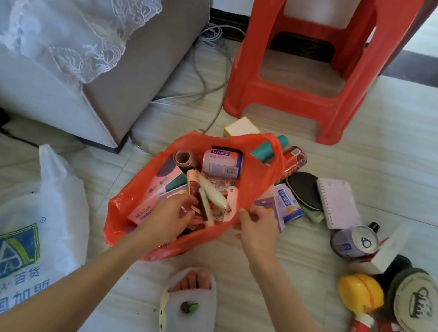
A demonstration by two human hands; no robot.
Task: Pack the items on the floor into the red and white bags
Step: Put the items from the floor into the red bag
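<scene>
One foot in a slipper [189, 303] sits at 6 o'clock. One white bag [17, 235] lies at 8 o'clock. The left hand [169, 216] reaches into the one red bag [133, 198] at centre, fingers loosely curled (what it holds cannot be told). The right hand [257, 225] pinches the bag's near rim. One drink can [354, 241] lies at 3 o'clock; one red stool [306, 65] stands at 12 o'clock.

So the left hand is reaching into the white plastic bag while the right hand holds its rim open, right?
Not quite: the head view shows the left hand reaching into the red plastic bag, not the white plastic bag, which lies untouched on the left. The right hand does hold the red bag's rim open.
</scene>
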